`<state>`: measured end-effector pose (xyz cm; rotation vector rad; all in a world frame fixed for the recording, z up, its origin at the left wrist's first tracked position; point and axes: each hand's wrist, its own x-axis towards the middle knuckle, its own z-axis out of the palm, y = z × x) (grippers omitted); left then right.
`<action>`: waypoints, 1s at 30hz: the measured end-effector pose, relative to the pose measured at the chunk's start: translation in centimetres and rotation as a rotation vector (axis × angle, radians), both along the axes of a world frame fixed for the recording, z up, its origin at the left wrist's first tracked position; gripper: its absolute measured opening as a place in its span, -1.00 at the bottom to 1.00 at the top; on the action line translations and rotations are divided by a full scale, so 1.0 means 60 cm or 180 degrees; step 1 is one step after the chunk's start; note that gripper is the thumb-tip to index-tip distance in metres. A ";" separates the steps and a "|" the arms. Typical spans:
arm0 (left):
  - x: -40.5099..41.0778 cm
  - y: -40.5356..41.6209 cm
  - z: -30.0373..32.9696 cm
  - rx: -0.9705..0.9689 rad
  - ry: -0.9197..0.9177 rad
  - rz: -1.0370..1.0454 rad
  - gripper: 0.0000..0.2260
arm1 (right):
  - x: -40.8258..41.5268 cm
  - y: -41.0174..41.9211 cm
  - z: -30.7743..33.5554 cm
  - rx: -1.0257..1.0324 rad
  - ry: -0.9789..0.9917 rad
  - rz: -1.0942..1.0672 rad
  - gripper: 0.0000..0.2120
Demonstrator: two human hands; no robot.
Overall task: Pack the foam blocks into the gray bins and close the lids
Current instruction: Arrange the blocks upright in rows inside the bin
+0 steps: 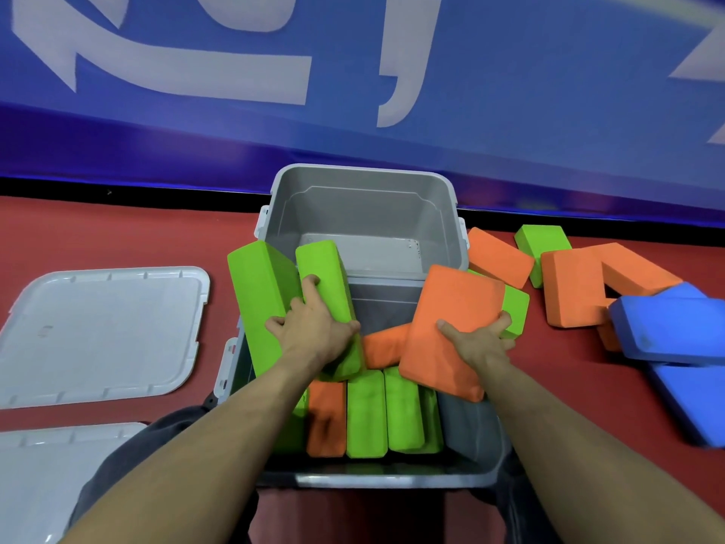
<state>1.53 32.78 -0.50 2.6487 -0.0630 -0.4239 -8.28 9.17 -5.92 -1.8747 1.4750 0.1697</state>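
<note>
Nearest the camera, a gray bin point(476, 437) sits on the red floor point(117, 237) between the person's forearms, open at the top and partly packed: an orange block point(326, 418) and several green blocks point(367, 414) stand on edge side by side across its near half, and another orange block point(382, 347) lies tilted behind them. The left hand point(314, 327) has its grip closed around two large green blocks point(266, 292), fingers curled over the inner one and thumb against the outer one, holding them upright at the bin's left side, their tops above its rim. The right hand point(480, 337) grips a flat orange block point(447, 327) by its right edge, thumb on the top face and fingers wrapped beneath, holding it tilted over the bin's right side. To the left, two pale gray lids point(98, 331) lie flat on the floor, well apart from the bin. Just beyond the near bin, a second gray bin point(365, 214) stands touching it, uncovered, with only its bare bottom showing. To the right, loose blocks are scattered on the floor: a green one point(516, 304) just behind the held orange block, more orange ones point(572, 284), another green one point(543, 241), and blue ones point(674, 327) stacked at the far right. A blue banner point(510, 92) with white markings runs along the back.
</note>
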 end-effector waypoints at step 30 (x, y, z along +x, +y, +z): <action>0.047 0.032 0.027 -0.1347 -0.0274 0.0401 -0.14 | 0.002 -0.050 0.055 -0.0104 -0.0481 0.0237 0.08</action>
